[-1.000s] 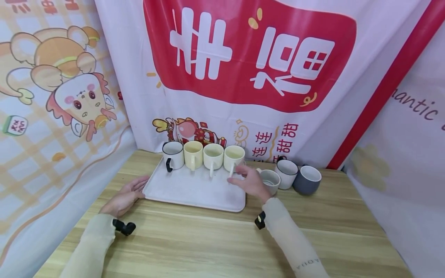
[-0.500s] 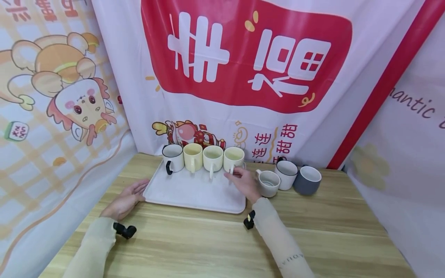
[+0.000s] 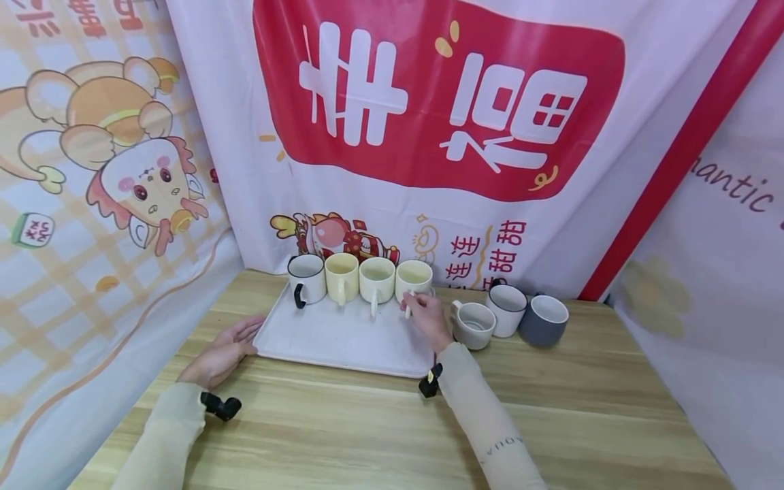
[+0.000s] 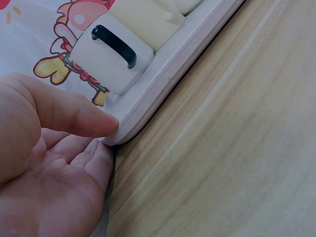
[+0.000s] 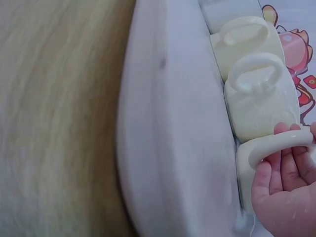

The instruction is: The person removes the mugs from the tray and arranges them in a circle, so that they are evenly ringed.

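Note:
My right hand [image 3: 425, 318] pinches the handle of a pale cream mug [image 3: 413, 273], the rightmost in a row on the white tray [image 3: 343, 340]. In the right wrist view, its fingers lie against that handle. Left of it stand another cream mug [image 3: 376, 275], a yellow mug [image 3: 341, 272] and a white mug [image 3: 306, 275] with a black rim and black handle. All their handles face the front. My left hand [image 3: 220, 350] holds the tray at its front left corner, the thumb on the rim in the left wrist view; its fingertips are partly hidden.
Right of the tray stand a grey-white mug [image 3: 474, 330], a black-rimmed white mug [image 3: 507, 313] and a dark grey cup [image 3: 545, 323]. A printed cloth [image 3: 367, 190] hangs directly behind the mugs. The wooden table [image 3: 343, 429] extends in front of the tray.
My right hand has moved left and closed its fingers on the rightmost cream mug's handle. The left hand stays at the tray corner. The mugs stand in the same row.

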The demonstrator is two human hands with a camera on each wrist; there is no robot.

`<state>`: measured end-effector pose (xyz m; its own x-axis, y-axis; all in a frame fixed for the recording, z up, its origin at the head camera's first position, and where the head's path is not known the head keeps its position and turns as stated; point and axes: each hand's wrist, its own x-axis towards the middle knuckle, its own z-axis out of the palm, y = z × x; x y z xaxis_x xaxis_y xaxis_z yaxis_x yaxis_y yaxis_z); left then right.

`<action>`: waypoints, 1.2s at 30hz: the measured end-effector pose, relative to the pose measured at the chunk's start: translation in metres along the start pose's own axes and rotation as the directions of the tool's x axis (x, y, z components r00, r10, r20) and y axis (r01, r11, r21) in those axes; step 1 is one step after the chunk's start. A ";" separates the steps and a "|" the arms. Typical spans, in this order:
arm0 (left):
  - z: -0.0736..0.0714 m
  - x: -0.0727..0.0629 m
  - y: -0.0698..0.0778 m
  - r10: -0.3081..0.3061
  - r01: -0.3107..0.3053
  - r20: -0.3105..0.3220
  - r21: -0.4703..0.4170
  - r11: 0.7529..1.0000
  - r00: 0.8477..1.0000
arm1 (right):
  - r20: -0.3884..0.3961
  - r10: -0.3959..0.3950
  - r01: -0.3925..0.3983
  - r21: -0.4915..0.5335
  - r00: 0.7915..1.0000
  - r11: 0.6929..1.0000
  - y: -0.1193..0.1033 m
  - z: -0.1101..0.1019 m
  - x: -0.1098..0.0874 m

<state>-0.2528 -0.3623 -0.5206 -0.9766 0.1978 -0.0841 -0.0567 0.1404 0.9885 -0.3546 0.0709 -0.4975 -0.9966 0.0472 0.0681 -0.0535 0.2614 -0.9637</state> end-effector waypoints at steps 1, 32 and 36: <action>0.000 0.000 0.000 0.001 -0.001 0.000 -0.003 1.000 1.000 | -0.002 0.015 -0.015 0.012 1.000 1.000 0.000 0.001 0.000; 0.000 0.001 0.004 -0.010 0.010 0.024 0.000 1.000 1.000 | 0.120 0.051 -0.088 0.328 0.991 0.940 -0.049 -0.063 -0.040; 0.000 0.001 0.003 -0.011 0.011 0.024 0.001 1.000 1.000 | 0.198 0.020 -0.090 0.355 0.980 0.931 -0.059 -0.089 -0.050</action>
<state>-0.2537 -0.3614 -0.5173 -0.9708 0.2190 -0.0982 -0.0675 0.1435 0.9873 -0.2960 0.1387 -0.4215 -0.9902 -0.1397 -0.0034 0.0179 -0.1029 -0.9945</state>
